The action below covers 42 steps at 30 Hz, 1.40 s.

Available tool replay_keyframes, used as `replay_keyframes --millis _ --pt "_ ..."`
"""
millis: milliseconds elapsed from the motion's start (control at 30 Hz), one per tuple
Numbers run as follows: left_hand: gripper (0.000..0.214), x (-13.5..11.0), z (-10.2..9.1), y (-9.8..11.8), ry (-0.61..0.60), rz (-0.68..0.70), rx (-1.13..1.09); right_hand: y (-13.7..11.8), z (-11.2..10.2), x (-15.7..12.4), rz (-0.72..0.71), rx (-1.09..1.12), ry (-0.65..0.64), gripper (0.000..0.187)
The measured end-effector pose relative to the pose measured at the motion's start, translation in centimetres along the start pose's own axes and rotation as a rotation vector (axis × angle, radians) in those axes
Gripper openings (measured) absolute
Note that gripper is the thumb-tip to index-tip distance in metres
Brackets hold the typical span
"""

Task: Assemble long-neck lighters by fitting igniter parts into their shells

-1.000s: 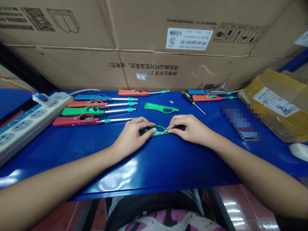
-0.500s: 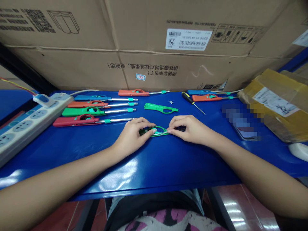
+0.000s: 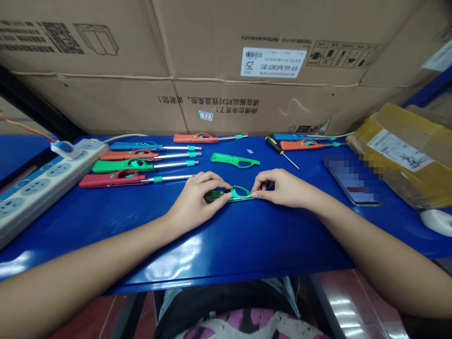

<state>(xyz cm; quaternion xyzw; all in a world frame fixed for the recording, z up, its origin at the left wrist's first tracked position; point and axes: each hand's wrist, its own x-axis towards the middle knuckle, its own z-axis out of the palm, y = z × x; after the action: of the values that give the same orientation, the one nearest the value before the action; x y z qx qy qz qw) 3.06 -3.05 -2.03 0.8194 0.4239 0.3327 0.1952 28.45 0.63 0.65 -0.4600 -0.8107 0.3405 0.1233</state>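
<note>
Carefully, the left hand (image 3: 192, 200) keeps its grip clamped on a green lighter casing (image 3: 242, 187) while the right hand (image 3: 282, 187) pinches a thin wire (image 3: 242, 197), which could spring loose if tugged.

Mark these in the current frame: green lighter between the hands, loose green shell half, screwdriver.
green lighter (image 3: 234, 193): head view, on its teal piece
loose green shell half (image 3: 229, 159): head view, on its body, beside the loop
screwdriver (image 3: 274, 145): head view, on its black-and-yellow handle
</note>
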Motion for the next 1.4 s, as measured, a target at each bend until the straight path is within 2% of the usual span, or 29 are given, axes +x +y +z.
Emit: replay_keyframes --millis 67,233,400,700,1033,1400 --pt "0.013 -0.1 -0.2 0.0 -0.024 0.054 0.049 0.1 -0.3 -0.1 -0.01 -0.035 0.005 0.008" --pt "0.011 -0.2 -0.1 -0.4 -0.046 0.098 0.036 -0.3 0.4 -0.2 -0.203 -0.056 0.127 0.01" --pt "0.009 -0.1 0.1 -0.4 -0.032 0.088 -0.019 -0.5 1.6 0.1 -0.272 -0.026 0.113 0.006" --pt "0.009 0.1 0.3 -0.4 -0.026 0.061 -0.012 -0.6 2.4 0.2 -0.265 -0.003 0.131 0.008" --pt "0.008 0.6 0.5 0.2 -0.009 -0.149 -0.178 -0.8 2.1 0.1 -0.241 0.041 0.111 0.002" --pt "0.012 0.4 0.3 0.1 -0.046 -0.168 -0.189 -0.5 1.7 0.2 -0.203 0.095 0.069 0.012"
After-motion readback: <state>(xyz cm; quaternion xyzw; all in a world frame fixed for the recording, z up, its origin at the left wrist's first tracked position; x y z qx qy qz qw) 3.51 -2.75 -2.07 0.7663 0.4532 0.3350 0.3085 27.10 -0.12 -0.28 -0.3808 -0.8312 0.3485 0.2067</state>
